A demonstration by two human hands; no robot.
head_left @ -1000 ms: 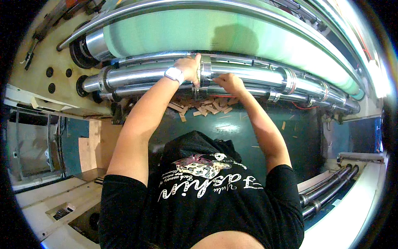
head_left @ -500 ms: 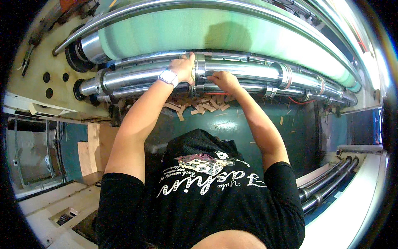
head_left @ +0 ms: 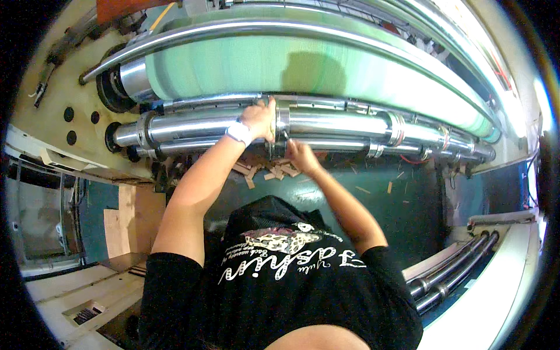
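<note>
A shiny metal roller (head_left: 338, 123) runs from left to right in front of me, with a metal collar (head_left: 282, 119) around it. My left hand (head_left: 258, 121), a white watch on its wrist, grips the collar's left side, fingers over the top and thumb below. Just below and right of the collar, my right hand (head_left: 301, 156) is closed, its fingertips close to the collar's lower edge. A small shiny bit shows at those fingertips; what the hand holds is mostly hidden.
Behind lies a wide roll of pale green material (head_left: 233, 67), with a metal bar (head_left: 192, 36) above it. A second collar (head_left: 396, 129) sits farther right. Wood-coloured scraps (head_left: 280, 170) litter the floor beneath. Dark rollers (head_left: 455, 271) rest at lower right, beside a machine frame.
My right hand has moved down and left, from the collar's right side to its lower edge. The left hand keeps its grip on the collar. The whole view has shifted a little.
</note>
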